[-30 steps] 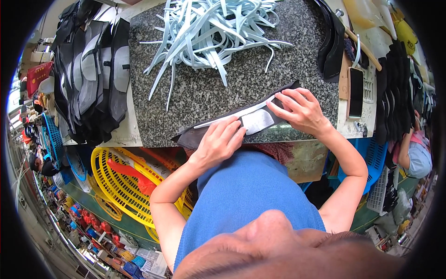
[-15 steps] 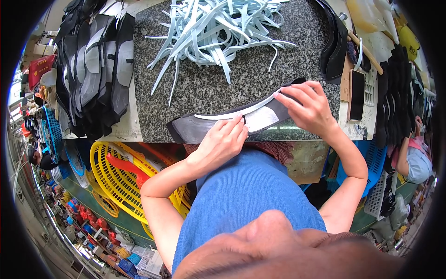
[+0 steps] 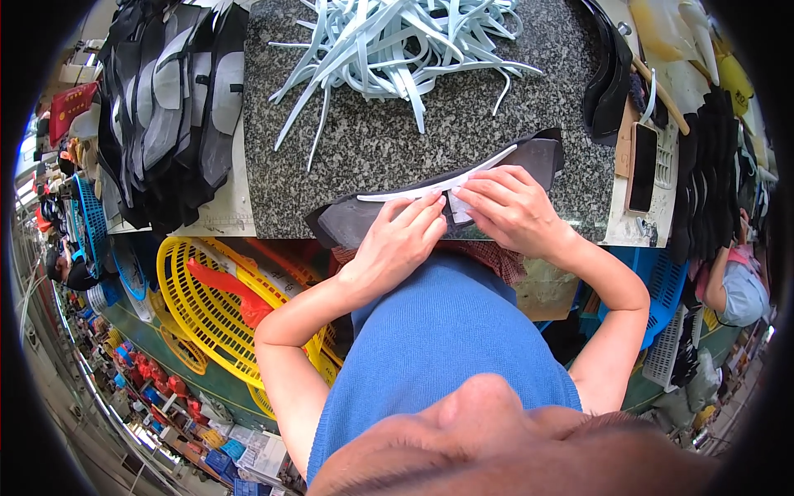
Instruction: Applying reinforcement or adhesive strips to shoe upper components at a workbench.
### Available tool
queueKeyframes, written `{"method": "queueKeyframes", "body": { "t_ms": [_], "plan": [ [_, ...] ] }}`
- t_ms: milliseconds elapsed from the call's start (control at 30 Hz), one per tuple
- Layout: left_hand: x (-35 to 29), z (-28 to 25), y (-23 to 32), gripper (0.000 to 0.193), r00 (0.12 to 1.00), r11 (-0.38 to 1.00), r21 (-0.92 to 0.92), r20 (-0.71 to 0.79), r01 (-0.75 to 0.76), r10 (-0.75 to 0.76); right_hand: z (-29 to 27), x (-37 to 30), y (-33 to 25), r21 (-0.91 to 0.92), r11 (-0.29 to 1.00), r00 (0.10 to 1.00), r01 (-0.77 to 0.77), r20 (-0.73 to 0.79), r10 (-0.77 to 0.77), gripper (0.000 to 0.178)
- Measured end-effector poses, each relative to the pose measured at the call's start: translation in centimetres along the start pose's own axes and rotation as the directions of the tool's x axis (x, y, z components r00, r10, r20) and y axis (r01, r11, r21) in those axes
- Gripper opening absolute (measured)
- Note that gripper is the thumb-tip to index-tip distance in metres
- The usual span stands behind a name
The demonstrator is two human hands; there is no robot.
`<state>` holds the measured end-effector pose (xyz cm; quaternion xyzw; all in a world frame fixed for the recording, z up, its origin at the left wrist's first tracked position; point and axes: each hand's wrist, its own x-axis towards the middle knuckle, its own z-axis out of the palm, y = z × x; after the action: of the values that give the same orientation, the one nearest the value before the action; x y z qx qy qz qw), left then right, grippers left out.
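Black panel (image 3: 351, 220), just one, bears one white strip (image 3: 451, 182); left hand (image 3: 399, 237) and right hand (image 3: 513, 211), two side by side, touch it; whether gripping, I can't tell.

sleeveless blue knit top (image 3: 438, 347)

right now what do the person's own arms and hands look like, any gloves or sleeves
Both arms are bare, with no sleeve showing on either, beside a blue, finely ribbed knit top. The left hand and right hand are ungloved. No watch or bracelet shows at the wrists; the fingernails are too small to judge.
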<state>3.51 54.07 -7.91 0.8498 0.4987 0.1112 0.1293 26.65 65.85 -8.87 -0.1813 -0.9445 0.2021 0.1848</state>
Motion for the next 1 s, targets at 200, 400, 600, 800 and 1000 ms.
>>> {"method": "queueKeyframes", "body": {
  "t_ms": [200, 400, 600, 800, 1000],
  "plan": [
    [0.5, -0.3, -0.4, 0.016, 0.999, 0.999, 0.003, -0.019, -0.032, 0.032, -0.7, -1.1, -1.5, 0.106, 0.973, 0.975, 0.207, -0.104, -0.196, 0.026],
    [2.3, -4.3, -1.6, 0.016, 0.922, 0.939, -0.050, -0.214, -0.341, 0.324, -0.2, -0.4, -4.8, 0.672, 0.563, 0.864, -0.482, 0.471, 0.177, 0.031],
    [1.7, -3.1, -2.2, 0.018, 0.767, 0.830, 0.202, -0.318, -0.520, 0.558, 3.4, -2.3, 4.7, 0.524, -0.816, 0.840, -0.244, 0.535, 0.093, 0.043],
    [2.0, -2.3, -2.4, 0.012, 0.791, 0.783, 0.255, -0.093, -0.568, 0.604, -5.3, 5.0, 6.3, 0.500, 0.420, 0.620, -0.757, 0.752, 0.222, 0.045],
    [2.3, 1.0, -0.7, 0.019, 0.910, 0.889, 0.232, -0.027, -0.396, 0.413, -5.1, 6.4, 2.3, 0.230, 0.958, 0.874, -0.170, 0.485, 0.039, 0.016]
  ]
}}
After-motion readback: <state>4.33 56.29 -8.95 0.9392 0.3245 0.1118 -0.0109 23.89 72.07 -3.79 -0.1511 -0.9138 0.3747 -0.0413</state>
